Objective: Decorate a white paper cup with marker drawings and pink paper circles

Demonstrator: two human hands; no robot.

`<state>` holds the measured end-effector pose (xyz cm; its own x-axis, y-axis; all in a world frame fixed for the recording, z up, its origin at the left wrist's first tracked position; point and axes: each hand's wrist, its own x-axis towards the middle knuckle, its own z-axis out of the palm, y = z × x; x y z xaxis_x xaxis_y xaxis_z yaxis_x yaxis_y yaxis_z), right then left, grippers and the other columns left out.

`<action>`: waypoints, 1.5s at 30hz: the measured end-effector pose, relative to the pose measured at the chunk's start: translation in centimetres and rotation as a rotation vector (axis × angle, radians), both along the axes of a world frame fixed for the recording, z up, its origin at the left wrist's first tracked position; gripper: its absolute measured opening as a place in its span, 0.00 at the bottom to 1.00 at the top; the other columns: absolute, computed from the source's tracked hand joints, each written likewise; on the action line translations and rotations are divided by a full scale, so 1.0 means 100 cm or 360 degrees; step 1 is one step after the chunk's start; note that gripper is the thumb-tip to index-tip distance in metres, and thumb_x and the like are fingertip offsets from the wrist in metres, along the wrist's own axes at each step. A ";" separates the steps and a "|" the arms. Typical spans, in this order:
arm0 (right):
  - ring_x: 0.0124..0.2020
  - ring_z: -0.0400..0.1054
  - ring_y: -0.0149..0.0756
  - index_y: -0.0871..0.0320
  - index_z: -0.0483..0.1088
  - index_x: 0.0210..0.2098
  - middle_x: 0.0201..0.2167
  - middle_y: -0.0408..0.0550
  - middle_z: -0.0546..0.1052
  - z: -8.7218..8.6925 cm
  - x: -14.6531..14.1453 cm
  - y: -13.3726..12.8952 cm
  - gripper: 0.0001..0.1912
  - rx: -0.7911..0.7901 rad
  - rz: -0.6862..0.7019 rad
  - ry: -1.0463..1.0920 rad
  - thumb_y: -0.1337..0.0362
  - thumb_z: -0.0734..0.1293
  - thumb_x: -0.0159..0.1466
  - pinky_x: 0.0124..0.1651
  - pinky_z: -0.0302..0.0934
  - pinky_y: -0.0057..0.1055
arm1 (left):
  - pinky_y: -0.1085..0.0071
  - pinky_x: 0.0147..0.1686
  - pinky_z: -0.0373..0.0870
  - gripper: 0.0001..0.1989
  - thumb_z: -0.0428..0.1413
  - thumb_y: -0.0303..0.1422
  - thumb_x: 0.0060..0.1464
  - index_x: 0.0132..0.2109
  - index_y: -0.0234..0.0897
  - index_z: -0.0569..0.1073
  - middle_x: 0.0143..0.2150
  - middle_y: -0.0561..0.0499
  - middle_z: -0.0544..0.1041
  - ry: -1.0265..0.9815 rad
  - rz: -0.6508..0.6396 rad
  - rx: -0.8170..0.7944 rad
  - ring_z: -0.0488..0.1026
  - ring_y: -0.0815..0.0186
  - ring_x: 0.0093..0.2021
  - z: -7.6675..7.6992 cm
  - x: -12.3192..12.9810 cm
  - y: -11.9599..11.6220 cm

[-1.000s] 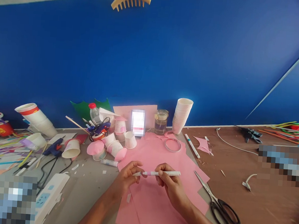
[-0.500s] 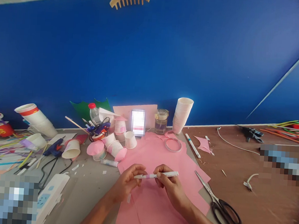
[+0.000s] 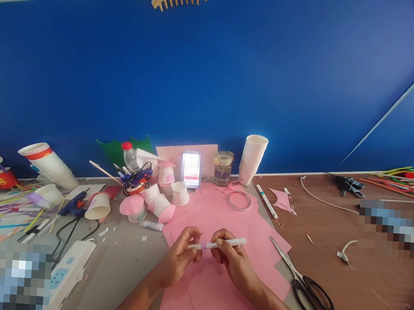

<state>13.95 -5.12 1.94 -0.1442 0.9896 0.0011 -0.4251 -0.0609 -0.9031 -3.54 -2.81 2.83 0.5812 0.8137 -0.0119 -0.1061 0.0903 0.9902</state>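
Over pink paper sheets [image 3: 198, 286], the left hand [image 3: 177, 257] and right hand [image 3: 233, 263] hold a white marker [image 3: 229, 242] level between them, their fingers [image 3: 222, 238] clamped on it, hiding part of its barrel

bright even light, dark warped corners

flat pink paper [image 3: 217, 212] ahead, paper cups [image 3: 160, 206] beyond, scissors [image 3: 306, 289] rightward

Left hand [image 3: 177, 258], right hand [image 3: 233, 261] lower, marker [image 3: 220, 244] steeper
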 end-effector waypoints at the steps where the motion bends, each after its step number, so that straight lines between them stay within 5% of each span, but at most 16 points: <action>1: 0.19 0.50 0.26 0.58 0.64 0.30 0.16 0.36 0.61 -0.001 -0.001 0.000 0.14 -0.0006 0.0010 0.0015 0.53 0.63 0.61 0.24 0.43 0.27 | 0.70 0.35 0.58 0.10 0.48 0.35 0.60 0.49 0.42 0.61 0.37 0.53 0.58 -0.0007 0.0008 -0.0005 0.59 0.71 0.31 -0.001 0.001 -0.001; 25: 0.21 0.50 0.27 0.56 0.62 0.31 0.19 0.36 0.59 -0.012 -0.012 -0.014 0.14 0.0241 -0.0036 0.0060 0.53 0.59 0.66 0.26 0.46 0.27 | 0.72 0.34 0.57 0.04 0.45 0.34 0.61 0.44 0.43 0.59 0.34 0.55 0.56 0.0281 0.0024 0.0006 0.54 0.69 0.31 0.027 0.009 -0.019; 30: 0.20 0.49 0.28 0.56 0.62 0.31 0.18 0.36 0.58 -0.011 -0.013 -0.014 0.15 0.0232 -0.0028 -0.0044 0.52 0.58 0.66 0.25 0.46 0.27 | 0.72 0.34 0.57 0.05 0.46 0.34 0.61 0.44 0.43 0.60 0.33 0.56 0.57 0.0284 0.0027 0.0017 0.55 0.70 0.31 0.020 0.005 -0.016; 35: 0.21 0.56 0.30 0.57 0.66 0.32 0.19 0.40 0.63 0.004 0.002 -0.007 0.14 0.0381 0.0021 -0.0442 0.54 0.58 0.65 0.26 0.52 0.28 | 0.72 0.33 0.58 0.19 0.51 0.42 0.57 0.52 0.44 0.57 0.32 0.55 0.62 0.0280 -0.0069 -0.0018 0.60 0.69 0.31 0.010 -0.001 -0.001; 40: 0.29 0.62 0.36 0.56 0.66 0.41 0.30 0.47 0.70 0.006 0.041 0.017 0.09 0.0695 -0.0875 -0.1233 0.62 0.57 0.65 0.34 0.58 0.34 | 0.69 0.35 0.62 0.16 0.48 0.45 0.56 0.46 0.39 0.63 0.34 0.52 0.66 0.0769 0.0435 0.0231 0.66 0.68 0.31 0.009 -0.017 0.022; 45: 0.43 0.62 0.49 0.59 0.65 0.49 0.40 0.56 0.70 -0.014 0.071 0.050 0.17 0.0778 -0.1089 -0.2156 0.64 0.60 0.60 0.47 0.56 0.47 | 0.73 0.22 0.60 0.15 0.47 0.45 0.54 0.39 0.37 0.65 0.28 0.55 0.68 0.1189 0.0242 0.0067 0.65 0.70 0.20 0.006 -0.032 0.031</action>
